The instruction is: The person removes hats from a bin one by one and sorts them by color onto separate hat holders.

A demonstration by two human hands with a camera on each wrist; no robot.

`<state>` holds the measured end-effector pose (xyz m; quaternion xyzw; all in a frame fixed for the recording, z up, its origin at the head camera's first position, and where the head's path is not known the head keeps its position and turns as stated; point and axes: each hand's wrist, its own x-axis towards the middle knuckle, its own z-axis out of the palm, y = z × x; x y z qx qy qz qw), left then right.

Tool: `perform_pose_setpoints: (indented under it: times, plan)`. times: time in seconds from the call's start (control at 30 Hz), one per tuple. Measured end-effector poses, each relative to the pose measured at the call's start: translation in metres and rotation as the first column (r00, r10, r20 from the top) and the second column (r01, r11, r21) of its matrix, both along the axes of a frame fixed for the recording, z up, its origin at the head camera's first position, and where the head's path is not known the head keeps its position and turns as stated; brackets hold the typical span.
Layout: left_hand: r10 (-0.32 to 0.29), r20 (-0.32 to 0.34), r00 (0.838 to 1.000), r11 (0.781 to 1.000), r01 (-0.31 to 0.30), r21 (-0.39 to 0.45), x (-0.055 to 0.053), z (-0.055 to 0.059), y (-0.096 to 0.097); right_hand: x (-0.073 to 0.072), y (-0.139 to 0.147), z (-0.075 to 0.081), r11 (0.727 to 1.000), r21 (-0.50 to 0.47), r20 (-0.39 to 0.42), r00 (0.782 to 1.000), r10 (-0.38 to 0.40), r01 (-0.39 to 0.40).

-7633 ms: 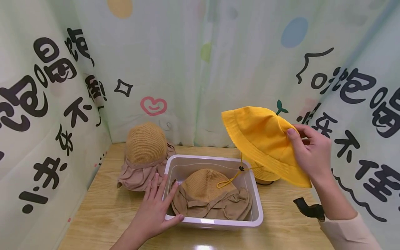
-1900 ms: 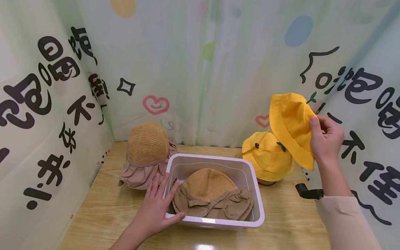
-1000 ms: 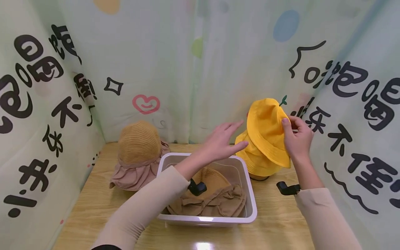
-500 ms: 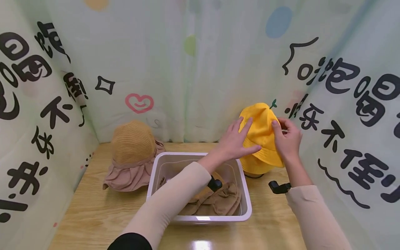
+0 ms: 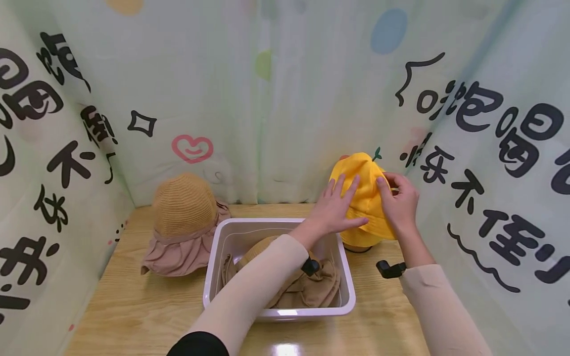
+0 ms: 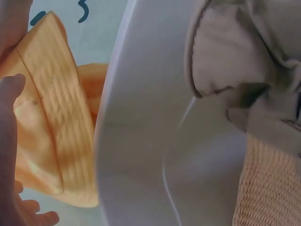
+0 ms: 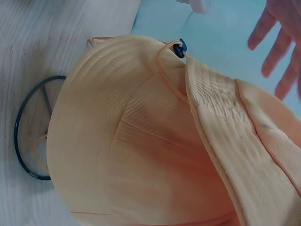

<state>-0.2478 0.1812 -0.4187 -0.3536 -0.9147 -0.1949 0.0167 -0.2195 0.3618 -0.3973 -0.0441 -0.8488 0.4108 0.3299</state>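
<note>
With thumb and fingers, my right hand [image 5: 400,202] pinches the crown of a yellow bucket hat [image 5: 367,193] that has a green sprout on top. A second yellow hat [image 7: 108,108] sits low on a black wire stand [image 7: 19,136], mostly covered by the held one in the head view. My left hand [image 5: 331,210], fingers spread, lies against the near left side of the held hat. Between the two brims, in the right wrist view, a cord with a dark toggle [image 7: 179,48] shows. My left forearm reaches across a pale plastic bin [image 5: 349,291].
Inside the bin lies a straw hat with a brown cloth brim [image 5: 318,287]. Another straw hat with a pinkish cloth skirt [image 5: 184,217] stands left of the bin on the wooden table [image 5: 124,296]. Printed curtains [image 5: 213,89] close off the back and sides.
The held yellow hat has gone from beside the bin onto the second yellow hat. My left hand has left the bin's rim and crossed over to the held hat.
</note>
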Motion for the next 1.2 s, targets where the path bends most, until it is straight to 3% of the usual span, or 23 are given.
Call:
perform_pose_setpoints:
  times: [0.2,0.5,0.67,0.8,0.93,1.03,1.2]
  plan:
    - [0.008,0.115,0.993,1.000,-0.006,-0.024,0.001,-0.009,0.006,-0.001,-0.002,-0.005,1.000,0.018,0.018,1.000,-0.010,0.009]
    - [0.026,0.101,0.995,0.996,-0.016,-0.092,0.001,-0.021,0.004,-0.002,-0.001,-0.013,0.999,0.048,0.022,1.000,-0.006,0.005]
    - [0.016,0.078,0.997,0.992,-0.006,-0.123,0.001,-0.025,0.001,-0.004,0.004,-0.014,0.994,0.079,0.037,0.997,0.070,-0.073]
    - [0.003,0.061,0.998,0.989,0.006,-0.145,0.001,-0.029,0.001,-0.009,0.012,-0.015,0.979,0.072,0.131,0.975,0.180,-0.190]
    - [-0.003,0.062,0.998,0.987,0.013,-0.159,0.001,-0.033,-0.001,-0.012,0.016,-0.017,0.960,0.027,0.251,0.932,0.262,-0.277]
    - [-0.005,0.058,0.998,0.986,0.015,-0.164,0.002,-0.035,-0.002,-0.014,0.018,-0.018,0.956,0.007,0.298,0.913,0.279,-0.294]
    - [-0.018,0.044,0.999,0.985,0.025,-0.171,0.002,-0.037,-0.004,-0.018,0.021,-0.023,0.961,0.012,0.326,0.910,0.258,-0.276]
